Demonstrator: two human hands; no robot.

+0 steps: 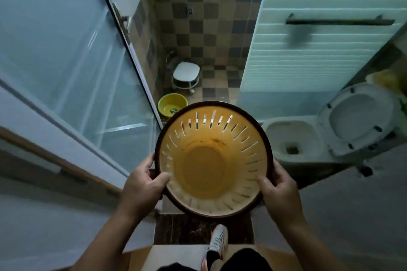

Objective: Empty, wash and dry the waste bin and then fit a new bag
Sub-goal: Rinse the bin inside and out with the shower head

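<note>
I look down into a round yellow waste bin with slotted walls and a dark brown rim, held up at the bathroom doorway. It holds no bag and no rubbish; a few dark stains sit near its base. My left hand grips the rim on the left, thumb inside the bin. My right hand grips the rim on the right, thumb inside as well.
A toilet with its seat and lid raised stands at the right. A yellow basin sits on the chequered tile floor ahead, with a small white stool behind it. A glass door stands open at the left. My shoe is on the dark threshold.
</note>
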